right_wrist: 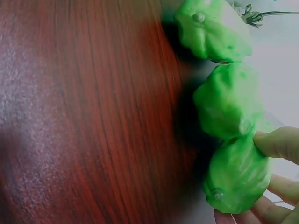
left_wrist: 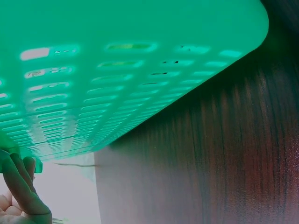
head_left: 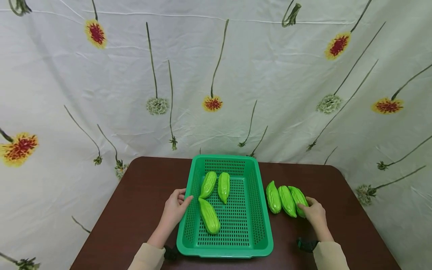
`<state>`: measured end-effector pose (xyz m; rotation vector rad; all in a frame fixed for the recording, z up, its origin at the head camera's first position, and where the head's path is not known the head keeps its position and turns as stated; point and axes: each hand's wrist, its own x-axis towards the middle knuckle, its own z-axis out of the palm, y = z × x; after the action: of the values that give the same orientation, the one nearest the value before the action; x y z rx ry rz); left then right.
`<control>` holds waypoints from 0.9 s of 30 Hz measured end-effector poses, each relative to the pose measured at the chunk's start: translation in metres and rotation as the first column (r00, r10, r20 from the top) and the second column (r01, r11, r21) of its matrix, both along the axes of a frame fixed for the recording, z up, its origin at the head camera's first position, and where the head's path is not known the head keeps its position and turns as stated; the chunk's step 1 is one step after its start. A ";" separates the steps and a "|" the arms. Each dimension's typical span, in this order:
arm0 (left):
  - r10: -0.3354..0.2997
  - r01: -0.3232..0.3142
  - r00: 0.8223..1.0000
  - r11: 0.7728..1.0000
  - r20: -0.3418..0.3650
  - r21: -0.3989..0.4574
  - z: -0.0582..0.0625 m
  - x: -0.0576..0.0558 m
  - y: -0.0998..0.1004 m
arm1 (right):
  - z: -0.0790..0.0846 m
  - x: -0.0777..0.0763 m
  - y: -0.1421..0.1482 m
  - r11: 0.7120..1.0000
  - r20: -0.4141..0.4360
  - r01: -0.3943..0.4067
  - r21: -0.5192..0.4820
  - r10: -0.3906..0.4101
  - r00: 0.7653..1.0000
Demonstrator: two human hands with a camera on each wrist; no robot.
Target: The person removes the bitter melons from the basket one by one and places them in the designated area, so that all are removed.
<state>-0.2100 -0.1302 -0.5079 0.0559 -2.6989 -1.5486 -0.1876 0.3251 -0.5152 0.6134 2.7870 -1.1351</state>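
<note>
A green plastic basket (head_left: 233, 255) stands on the table with three bitter melons inside, two toward the back and one bitter melon (head_left: 209, 216) nearer the front left. My left hand (head_left: 175, 206) grips the basket's left rim, thumb over the top; in the left wrist view its fingers (left_wrist: 21, 184) curl at the rim. To the right of the basket, three more light green bitter melons lie side by side. My right hand (head_left: 314, 212) holds the rightmost bitter melon (head_left: 297, 197) near its front end. In the right wrist view, thumb and fingers sit on either side of that melon (right_wrist: 238, 175).
The dark brown wooden table (head_left: 141, 187) has rounded back corners. Behind it hangs a pale cloth (head_left: 189, 123) printed with flowers. The leftmost loose bitter melon (head_left: 273, 197) lies close to the basket's right wall, with the middle bitter melon (head_left: 287, 201) beside it.
</note>
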 end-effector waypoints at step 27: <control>0.005 -0.005 1.000 1.000 -0.019 -0.018 0.002 0.003 0.001 | 0.001 0.003 0.002 0.999 -0.024 -0.006 -0.033 0.005 1.000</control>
<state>-0.2071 -0.1297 -0.5056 0.0467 -2.6954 -1.5159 -0.1845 0.3273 -0.5146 0.5930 2.7813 -1.1934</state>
